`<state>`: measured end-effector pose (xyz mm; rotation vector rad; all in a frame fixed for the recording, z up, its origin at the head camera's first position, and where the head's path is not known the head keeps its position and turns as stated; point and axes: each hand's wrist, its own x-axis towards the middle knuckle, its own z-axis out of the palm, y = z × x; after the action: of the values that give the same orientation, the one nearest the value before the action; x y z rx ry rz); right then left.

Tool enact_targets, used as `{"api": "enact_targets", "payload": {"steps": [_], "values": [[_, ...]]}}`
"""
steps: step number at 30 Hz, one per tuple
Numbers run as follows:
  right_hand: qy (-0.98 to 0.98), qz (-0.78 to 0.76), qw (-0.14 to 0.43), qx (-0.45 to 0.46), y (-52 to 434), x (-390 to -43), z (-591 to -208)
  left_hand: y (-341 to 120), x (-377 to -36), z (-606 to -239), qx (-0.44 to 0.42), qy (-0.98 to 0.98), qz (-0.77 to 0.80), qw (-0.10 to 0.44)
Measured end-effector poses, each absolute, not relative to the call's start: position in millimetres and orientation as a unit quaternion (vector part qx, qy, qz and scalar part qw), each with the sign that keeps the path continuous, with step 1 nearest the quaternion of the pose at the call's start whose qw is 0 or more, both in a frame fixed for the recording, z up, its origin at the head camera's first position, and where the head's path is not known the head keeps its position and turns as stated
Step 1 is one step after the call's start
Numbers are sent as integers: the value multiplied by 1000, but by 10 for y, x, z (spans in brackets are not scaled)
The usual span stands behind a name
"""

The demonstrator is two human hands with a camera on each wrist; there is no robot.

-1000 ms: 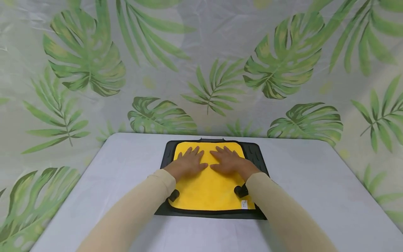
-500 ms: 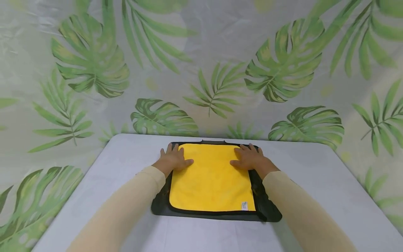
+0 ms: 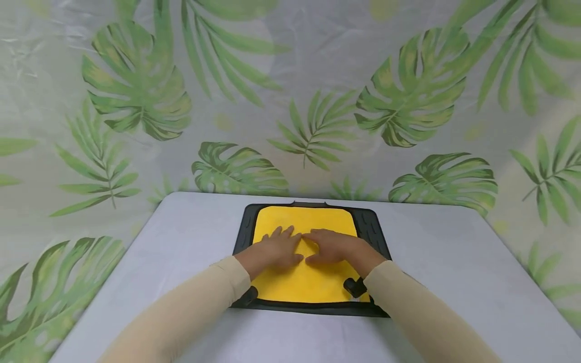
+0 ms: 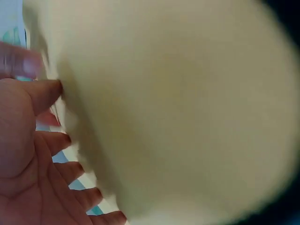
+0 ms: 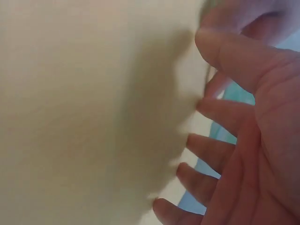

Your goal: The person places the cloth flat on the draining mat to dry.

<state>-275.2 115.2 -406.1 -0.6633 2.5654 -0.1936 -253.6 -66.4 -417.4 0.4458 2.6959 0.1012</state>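
Centrally, we see the left hand point(image 3: 274, 250) and the right hand point(image 3: 334, 246) lying flat, fingers straight, on the yellow cloth point(image 3: 305, 224), their fingertips meeting at its middle; neither hand grips anything. We note that the cloth lies spread on a black mat point(image 3: 371, 224) set near the far edge of the desk point(image 3: 454, 252), midway between its side edges. Black wrist mounts sit at the cloth's near corners. We can read no writing.
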Motion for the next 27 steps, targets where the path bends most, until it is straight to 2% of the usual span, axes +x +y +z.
{"api": "enact_targets", "payload": {"steps": [7, 15, 18, 23, 27], "values": [[935, -67, 232, -259, 1533, -2494, -4102, -1095, -2362, -4223, 186, 961, 38, 200], [929, -102, 178, -309, 2075, -2206, -4151, -1467, -2142, -4154, 190, 958, 30, 214], [928, -115, 162, -315, 2187, -2134, -4197, -1583, -2115, -4157, 182, 958, 36, 218], [932, -142, 166, -288, 2275, -2050, -4229, -1705, -2105, -4185, 170, 960, 39, 220], [939, -108, 156, -286, 2325, -1975, -4283, -1742, -2083, -4178, 171, 958, 41, 226]]}}
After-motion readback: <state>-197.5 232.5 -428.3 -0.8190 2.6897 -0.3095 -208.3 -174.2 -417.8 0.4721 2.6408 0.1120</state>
